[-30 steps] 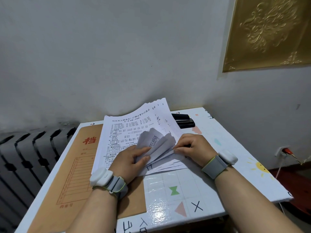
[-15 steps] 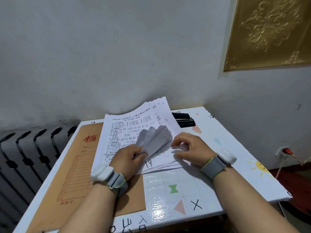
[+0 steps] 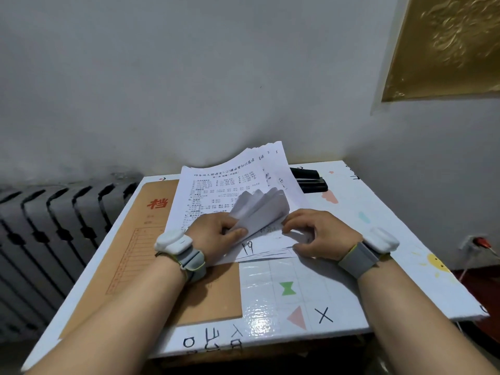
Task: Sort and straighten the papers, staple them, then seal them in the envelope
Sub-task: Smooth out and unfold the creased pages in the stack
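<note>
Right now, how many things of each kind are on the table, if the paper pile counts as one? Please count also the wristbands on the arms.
Brown envelope: 1
Paper pile: 1
Black stapler: 1
Wristbands: 2
Total: 5

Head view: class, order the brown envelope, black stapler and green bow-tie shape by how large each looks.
1. brown envelope, largest, though partly covered.
2. black stapler, partly hidden behind the papers.
3. green bow-tie shape, smallest.
</note>
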Tool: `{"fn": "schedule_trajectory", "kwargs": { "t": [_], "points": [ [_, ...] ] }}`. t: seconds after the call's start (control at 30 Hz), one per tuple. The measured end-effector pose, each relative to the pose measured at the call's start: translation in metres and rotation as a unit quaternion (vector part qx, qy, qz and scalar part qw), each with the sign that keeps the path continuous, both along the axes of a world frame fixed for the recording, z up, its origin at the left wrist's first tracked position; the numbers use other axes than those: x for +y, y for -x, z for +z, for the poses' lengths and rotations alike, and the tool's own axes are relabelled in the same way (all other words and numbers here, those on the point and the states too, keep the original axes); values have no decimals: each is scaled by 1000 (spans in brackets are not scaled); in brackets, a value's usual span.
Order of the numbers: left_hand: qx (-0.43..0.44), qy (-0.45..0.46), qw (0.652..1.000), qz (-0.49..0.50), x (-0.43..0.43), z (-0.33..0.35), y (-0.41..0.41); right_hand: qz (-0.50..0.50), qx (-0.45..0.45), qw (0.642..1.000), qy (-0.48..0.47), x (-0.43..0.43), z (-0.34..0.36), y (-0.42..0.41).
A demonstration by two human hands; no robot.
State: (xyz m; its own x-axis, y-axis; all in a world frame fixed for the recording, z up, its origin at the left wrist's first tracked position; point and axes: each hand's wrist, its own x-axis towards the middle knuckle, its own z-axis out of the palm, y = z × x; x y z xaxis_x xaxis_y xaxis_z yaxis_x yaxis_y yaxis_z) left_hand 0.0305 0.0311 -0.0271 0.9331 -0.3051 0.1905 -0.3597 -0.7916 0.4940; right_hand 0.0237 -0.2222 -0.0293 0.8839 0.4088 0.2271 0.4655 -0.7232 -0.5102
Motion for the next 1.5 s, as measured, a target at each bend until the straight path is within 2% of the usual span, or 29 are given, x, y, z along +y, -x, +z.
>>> {"fn": "schedule_trajectory", "kwargs": {
  "t": [0.23,0.33,0.47,0.6,0.73,1.0,1.1,1.23,1.37,1.5],
  "points": [
    [-18,49,999,-4,-1,-5,7,12,-85,995,58,9,-3,0],
    [-22,54,998,-8,1,-7,6,6,-80,997,4,6,-4,-2],
    [-19,62,998,-16,1,-7,5,-5,-13,998,-67,-6,-2,-7],
    [-23,74,997,-25,2,-9,4,-13,11,996,-85,-9,1,-6],
    [-21,76,997,-24,4,-12,4,-56,-14,995,-86,-8,0,-6],
    [-12,41,999,-27,2,-6,8,-108,43,967,-225,-1,1,-4],
    [-19,30,999,-34,4,-7,8,-112,38,960,-254,1,1,-5],
    [-54,56,997,-10,5,-13,4,-100,-5,979,-177,-1,2,-8],
    [-35,96,995,-7,9,-14,2,-59,6,994,-87,-5,1,-8],
    [-23,107,994,-15,9,-14,2,-50,3,988,-147,-5,-3,-9]
  ]
}}
